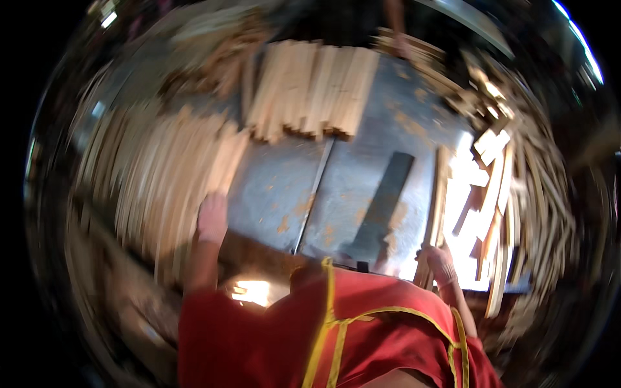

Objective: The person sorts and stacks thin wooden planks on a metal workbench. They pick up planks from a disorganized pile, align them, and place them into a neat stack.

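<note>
Nearest cam: red top [259,336] w/ yellow trim, just below both hands' fingers. R hand [440,262]: fingers closed round near end of a long wood strip [441,194], which runs away from them along the R side of the counter [272,184]. L hand [212,218]: fingers at near R corner of a wide row of light wood strips [155,168], touching by the look of it; blurred, so can't tell if they grip or just rest. Row spreads L of those fingers & beyond, strips side by side, lengthwise away from the person. Btwn the two hands, a bit fwd: grey counter surface w/ sawdust [283,224] patches & a narrow seam [315,184] running fwd. Dark flat band [386,197] slants fwd, L of R fingers; plate or shadow, can't tell. R of R fingers: big untidy heap of thin strips [540,194], blurred; short offcuts [491,145] in bright light fwd & R of same fingers. Farther, fwd of & btwn both hands: second stack of light strips [314,87], near ends roughly aligned. Far edge, well beyond R fingers: another person's hand [401,46], by more stacked wood [424,61]; its grip unclear.
</note>
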A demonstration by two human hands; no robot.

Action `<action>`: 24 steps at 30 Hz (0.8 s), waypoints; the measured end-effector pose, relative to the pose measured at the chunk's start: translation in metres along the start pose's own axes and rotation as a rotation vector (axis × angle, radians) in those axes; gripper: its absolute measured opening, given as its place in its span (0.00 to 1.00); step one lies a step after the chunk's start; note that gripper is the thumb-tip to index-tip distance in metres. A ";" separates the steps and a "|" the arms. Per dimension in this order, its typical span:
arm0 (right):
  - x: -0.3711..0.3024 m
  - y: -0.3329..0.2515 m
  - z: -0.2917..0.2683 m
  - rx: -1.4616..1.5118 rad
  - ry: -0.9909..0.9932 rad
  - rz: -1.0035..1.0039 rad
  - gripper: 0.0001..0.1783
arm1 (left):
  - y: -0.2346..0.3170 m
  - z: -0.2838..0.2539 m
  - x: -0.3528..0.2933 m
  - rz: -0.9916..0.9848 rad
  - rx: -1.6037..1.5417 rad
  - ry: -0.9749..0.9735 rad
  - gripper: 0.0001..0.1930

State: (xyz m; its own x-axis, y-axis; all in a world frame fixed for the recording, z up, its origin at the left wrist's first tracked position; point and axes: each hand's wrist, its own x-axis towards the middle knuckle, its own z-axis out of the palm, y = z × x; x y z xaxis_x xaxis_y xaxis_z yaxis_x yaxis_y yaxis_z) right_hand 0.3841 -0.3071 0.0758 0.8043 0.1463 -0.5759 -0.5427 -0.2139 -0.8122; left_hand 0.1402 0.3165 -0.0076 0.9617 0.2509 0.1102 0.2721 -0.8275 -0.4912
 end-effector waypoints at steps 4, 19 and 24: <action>-0.038 0.007 -0.001 0.150 0.077 0.076 0.43 | 0.014 -0.007 0.014 -0.100 -0.079 -0.213 0.22; -0.206 0.266 -0.186 0.388 0.905 -0.457 0.30 | 0.387 -0.250 0.052 0.894 -0.837 -0.039 0.37; -0.293 0.271 -0.249 1.150 0.901 -0.359 0.30 | 0.481 -0.277 0.018 0.893 -0.827 -0.109 0.37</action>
State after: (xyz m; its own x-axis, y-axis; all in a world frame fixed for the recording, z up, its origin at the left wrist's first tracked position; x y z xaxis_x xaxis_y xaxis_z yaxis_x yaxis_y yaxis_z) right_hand 0.0613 -0.6486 0.0475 0.5753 -0.6925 -0.4353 0.1648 0.6194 -0.7676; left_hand 0.2976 -0.2160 -0.0024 0.8242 -0.5611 -0.0772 -0.5059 -0.7905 0.3452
